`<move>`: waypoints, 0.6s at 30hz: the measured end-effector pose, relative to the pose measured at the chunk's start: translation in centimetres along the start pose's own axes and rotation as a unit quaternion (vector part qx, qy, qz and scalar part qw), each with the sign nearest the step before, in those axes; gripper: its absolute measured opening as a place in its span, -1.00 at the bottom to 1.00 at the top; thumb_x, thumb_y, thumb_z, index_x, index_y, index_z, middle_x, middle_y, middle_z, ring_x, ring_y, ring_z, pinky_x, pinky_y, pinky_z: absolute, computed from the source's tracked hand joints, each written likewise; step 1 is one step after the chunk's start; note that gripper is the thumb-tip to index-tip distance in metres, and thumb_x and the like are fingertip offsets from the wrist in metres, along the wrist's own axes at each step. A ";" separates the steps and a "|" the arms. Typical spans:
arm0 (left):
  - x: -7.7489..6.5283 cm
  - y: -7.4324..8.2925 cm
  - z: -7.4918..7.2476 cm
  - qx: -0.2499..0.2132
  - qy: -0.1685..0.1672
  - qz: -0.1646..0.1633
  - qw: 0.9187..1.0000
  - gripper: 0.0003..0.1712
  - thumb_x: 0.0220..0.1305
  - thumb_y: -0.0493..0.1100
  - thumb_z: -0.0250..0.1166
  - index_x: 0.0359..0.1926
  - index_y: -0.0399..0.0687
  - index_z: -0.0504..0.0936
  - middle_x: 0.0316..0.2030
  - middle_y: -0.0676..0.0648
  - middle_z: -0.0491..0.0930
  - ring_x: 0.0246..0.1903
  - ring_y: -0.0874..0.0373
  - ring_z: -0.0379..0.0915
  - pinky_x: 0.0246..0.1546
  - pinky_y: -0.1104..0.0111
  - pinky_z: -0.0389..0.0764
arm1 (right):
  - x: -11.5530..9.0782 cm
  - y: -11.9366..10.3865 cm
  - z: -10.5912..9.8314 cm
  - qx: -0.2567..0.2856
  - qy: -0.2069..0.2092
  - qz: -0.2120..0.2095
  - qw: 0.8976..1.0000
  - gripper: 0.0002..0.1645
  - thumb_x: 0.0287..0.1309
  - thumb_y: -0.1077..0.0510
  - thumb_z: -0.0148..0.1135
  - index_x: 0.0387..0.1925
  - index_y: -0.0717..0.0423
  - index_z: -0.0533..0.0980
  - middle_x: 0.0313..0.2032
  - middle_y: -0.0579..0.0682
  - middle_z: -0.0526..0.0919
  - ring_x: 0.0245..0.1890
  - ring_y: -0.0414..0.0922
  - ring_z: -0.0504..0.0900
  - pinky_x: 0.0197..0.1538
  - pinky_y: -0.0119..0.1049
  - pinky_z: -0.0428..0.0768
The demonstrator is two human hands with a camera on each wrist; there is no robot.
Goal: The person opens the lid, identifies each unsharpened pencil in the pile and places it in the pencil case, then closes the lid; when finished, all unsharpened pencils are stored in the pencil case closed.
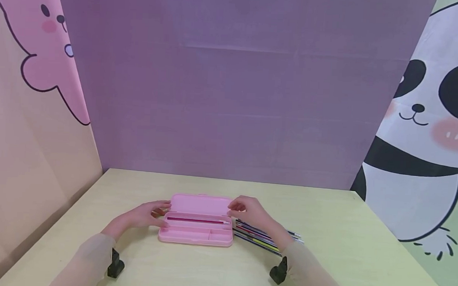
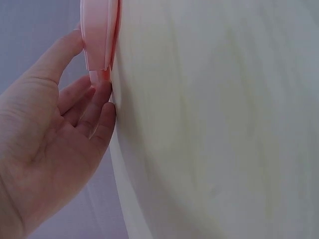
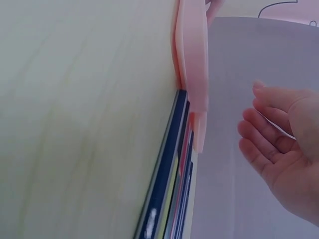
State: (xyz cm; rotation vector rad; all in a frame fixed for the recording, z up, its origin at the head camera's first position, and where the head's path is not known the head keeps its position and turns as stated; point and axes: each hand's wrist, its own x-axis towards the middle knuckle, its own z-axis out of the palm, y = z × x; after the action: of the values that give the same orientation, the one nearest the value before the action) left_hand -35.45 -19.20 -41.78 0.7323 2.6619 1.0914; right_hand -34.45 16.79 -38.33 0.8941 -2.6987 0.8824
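Observation:
A pink pencil case (image 1: 196, 235) lies unfolded on the table, its lid (image 1: 200, 204) tipped back on the far side. One dark red pencil (image 1: 198, 220) lies in the long compartment. My left hand (image 1: 147, 214) is at the case's left end. Its thumb touches the case's end (image 2: 97, 37), and its loosely bent fingers reach the lid's edge. My right hand (image 1: 251, 210) hovers by the lid's right edge, fingers loosely bent; the right wrist view shows it apart from the case and holding nothing. Below it lies a bunch of pencils (image 1: 259, 238).
The pencils (image 3: 167, 174), dark blue, yellow and red among them, lie close against the case's right end, partly hidden by my right arm. The pale wooden table (image 1: 192, 273) meets a purple backdrop (image 1: 231, 96) behind. Two smaller front compartments sit in the case.

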 end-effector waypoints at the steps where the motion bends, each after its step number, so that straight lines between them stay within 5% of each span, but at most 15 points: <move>1: 0.0 0.0 0.0 0.001 0.000 -0.002 1.000 -0.08 0.06 0.00 0.41 0.36 -0.25 0.21 0.29 -0.27 0.29 0.13 -0.14 0.37 0.15 0.04 0.45 | -0.2 0.2 -0.1 -0.001 0.002 0.000 1.000 -0.75 0.09 0.11 0.32 -0.20 0.15 0.61 -0.34 -0.08 0.64 -0.32 -0.21 0.56 -0.18 -0.45 0.59; 18: -0.3 0.4 0.2 0.000 0.005 -0.009 1.000 -0.10 0.05 -0.03 0.42 0.35 -0.23 0.22 0.28 -0.26 0.30 0.14 -0.15 0.37 0.15 0.04 0.44 | -2.8 2.6 -2.9 -0.013 0.018 0.035 0.999 -0.78 0.13 0.12 0.28 -0.19 0.13 0.60 -0.31 -0.08 0.66 -0.30 -0.20 0.57 -0.20 -0.46 0.58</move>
State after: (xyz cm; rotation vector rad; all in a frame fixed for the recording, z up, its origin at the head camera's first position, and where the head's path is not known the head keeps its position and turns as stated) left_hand -34.99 -18.96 -41.59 0.7037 2.6719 1.0929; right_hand -33.82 21.51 -38.09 0.7748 -2.7189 0.8663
